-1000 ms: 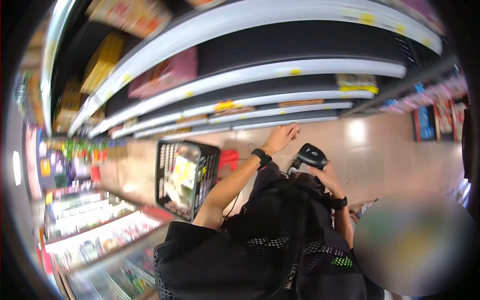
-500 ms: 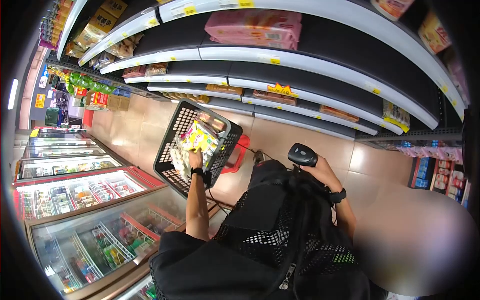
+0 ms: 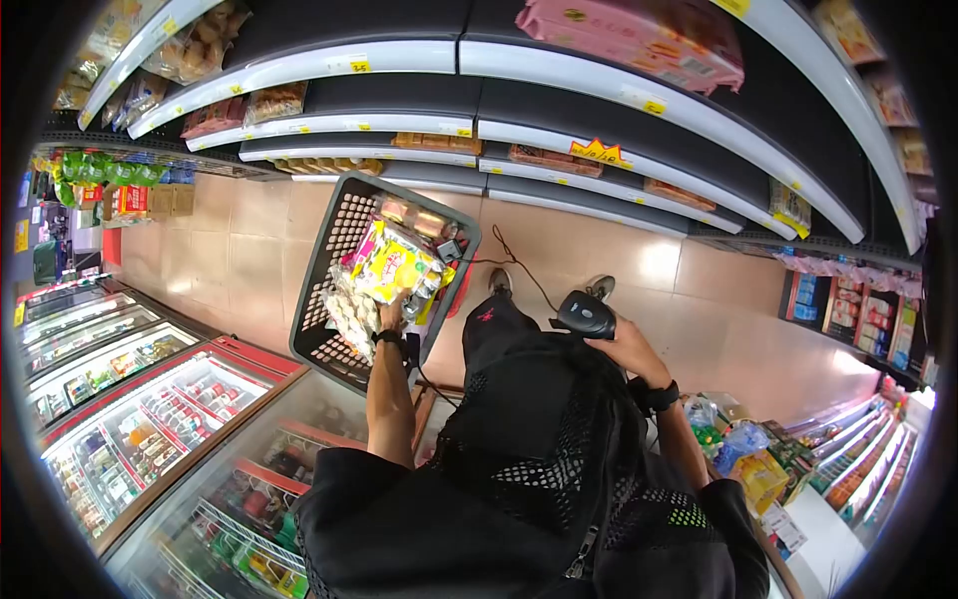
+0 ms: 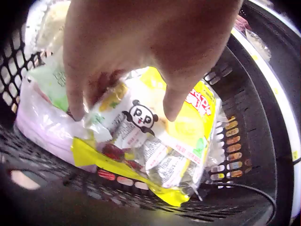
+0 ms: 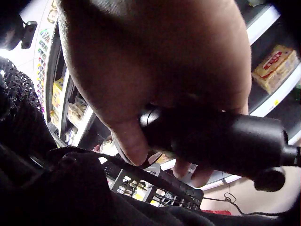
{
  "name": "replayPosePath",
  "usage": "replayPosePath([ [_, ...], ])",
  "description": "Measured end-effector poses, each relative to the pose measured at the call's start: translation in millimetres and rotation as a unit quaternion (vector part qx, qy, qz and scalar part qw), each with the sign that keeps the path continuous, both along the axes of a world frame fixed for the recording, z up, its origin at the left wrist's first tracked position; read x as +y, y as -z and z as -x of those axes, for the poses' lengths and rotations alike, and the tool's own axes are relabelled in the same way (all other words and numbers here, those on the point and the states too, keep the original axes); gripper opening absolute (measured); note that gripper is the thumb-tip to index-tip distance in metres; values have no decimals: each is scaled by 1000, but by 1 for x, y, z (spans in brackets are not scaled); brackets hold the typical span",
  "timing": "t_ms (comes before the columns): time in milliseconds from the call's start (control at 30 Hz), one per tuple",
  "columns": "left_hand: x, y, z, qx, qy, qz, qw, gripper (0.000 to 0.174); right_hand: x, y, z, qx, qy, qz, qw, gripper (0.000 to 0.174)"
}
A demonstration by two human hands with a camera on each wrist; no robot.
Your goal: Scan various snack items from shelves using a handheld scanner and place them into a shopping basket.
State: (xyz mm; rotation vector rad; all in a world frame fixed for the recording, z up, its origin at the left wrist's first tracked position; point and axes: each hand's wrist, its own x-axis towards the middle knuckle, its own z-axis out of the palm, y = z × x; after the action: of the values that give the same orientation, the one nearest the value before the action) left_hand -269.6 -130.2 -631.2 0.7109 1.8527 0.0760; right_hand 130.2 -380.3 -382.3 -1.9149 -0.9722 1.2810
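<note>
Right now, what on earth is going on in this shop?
A person is standing by shop shelves. Their left hand is down in a dark basket, touching a yellow-and-white packet among other packaged goods; I can't tell whether it grips it. Their right hand holds a black handheld device outside the basket.

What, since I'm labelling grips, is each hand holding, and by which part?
The right hand grips a black handheld device by its handle. The left hand touches a yellow-and-white packet; whether it grips it cannot be told.
</note>
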Motion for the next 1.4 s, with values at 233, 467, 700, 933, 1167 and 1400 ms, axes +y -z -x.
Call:
replayPosePath([
  [233,-1,-28,-15,-56,-134,-88,985,64,34,-1,15,41,41,29,998,49],
  [467,-1,-51,-5,-112,-134,-204,963,45,95,-18,30,65,-60,-9,996,47],
  [700,-5,-154,3,-287,-143,-157,934,39,139,-26,39,232,-89,-34,968,30],
  [933,3,-159,6,-579,-121,-140,794,60,157,-61,42,332,-116,-106,930,22],
  [1167,22,-187,-22,-566,-34,-131,813,79,147,-96,40,313,-126,-140,931,21],
  [1400,29,-178,-42,-561,32,-83,823,77,133,-97,21,305,-97,-156,934,27],
])
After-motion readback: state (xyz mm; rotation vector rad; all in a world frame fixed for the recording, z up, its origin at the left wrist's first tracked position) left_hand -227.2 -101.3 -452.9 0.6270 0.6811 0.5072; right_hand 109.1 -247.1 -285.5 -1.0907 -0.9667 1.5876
